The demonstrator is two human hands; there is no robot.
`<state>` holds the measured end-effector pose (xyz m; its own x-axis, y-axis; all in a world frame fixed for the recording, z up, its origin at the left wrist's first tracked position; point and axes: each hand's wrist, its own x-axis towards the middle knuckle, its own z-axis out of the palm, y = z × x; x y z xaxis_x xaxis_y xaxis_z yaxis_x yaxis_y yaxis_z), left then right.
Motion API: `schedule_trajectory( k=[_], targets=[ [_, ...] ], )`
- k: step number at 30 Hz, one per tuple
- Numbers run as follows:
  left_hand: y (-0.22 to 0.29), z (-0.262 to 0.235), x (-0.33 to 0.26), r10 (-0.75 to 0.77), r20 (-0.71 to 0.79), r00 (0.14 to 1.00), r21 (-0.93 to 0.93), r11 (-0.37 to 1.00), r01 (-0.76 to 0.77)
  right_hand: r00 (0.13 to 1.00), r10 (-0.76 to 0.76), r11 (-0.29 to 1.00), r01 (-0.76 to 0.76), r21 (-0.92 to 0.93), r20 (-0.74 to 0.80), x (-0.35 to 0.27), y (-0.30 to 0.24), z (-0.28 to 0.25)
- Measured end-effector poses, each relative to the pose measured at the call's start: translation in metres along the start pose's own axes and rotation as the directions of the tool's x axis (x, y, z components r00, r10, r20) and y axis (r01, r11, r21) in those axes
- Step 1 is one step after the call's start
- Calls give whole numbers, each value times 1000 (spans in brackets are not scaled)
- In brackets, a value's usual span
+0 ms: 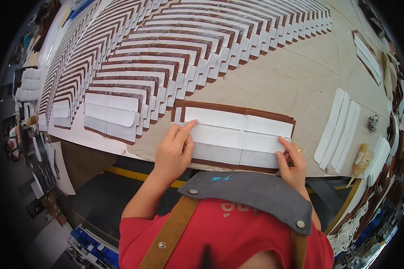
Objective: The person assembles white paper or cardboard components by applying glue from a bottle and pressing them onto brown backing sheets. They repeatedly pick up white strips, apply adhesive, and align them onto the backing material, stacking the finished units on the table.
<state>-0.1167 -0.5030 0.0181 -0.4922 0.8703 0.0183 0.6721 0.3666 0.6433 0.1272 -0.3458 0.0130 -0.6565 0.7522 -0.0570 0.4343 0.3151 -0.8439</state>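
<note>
A long brown panel (pixel 270 113) lies at the table's near edge, with pale strips laid lengthwise on it. Its upper white strip (pixel 220 117) runs above a second white strip (pixel 220 136), and a greyish band (pixel 215 153) shows below. My left hand (pixel 175 148) is at the second strip's left end, index finger stretched onto it, other fingers curled. At the opposite end, my right hand (pixel 292 163), wearing a ring, has thumb and index finger on the same strip's edges. The parts of the strip under my fingers are hidden.
Overlapping rows of similar brown-and-white panels (pixel 166 49) cover the table's (pixel 296 71) far and left parts. Loose white strips (pixel 338 130) lie to the right, near a yellowish bottle (pixel 362 159) and a small dark lump (pixel 373 123). Another brown-edged stack (pixel 367 56) sits farther back.
</note>
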Motion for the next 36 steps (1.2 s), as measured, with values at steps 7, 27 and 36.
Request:
schedule_trajectory(
  k=[7, 27, 36],
  targets=[
    [10, -4, 4, -41, 79, 996, 183, 983, 26, 999, -43, 999, 43, -24, 4, 3, 0, -3],
    [16, 1, 21, 166, 25, 986, 115, 979, -168, 984, -158, 949, 129, -287, -83, 19, -4, -12],
    [33, 38, 32, 513, 136, 848, 142, 837, -529, 856, -514, 815, 510, -274, 64, 54, -16, 29]
  ],
)
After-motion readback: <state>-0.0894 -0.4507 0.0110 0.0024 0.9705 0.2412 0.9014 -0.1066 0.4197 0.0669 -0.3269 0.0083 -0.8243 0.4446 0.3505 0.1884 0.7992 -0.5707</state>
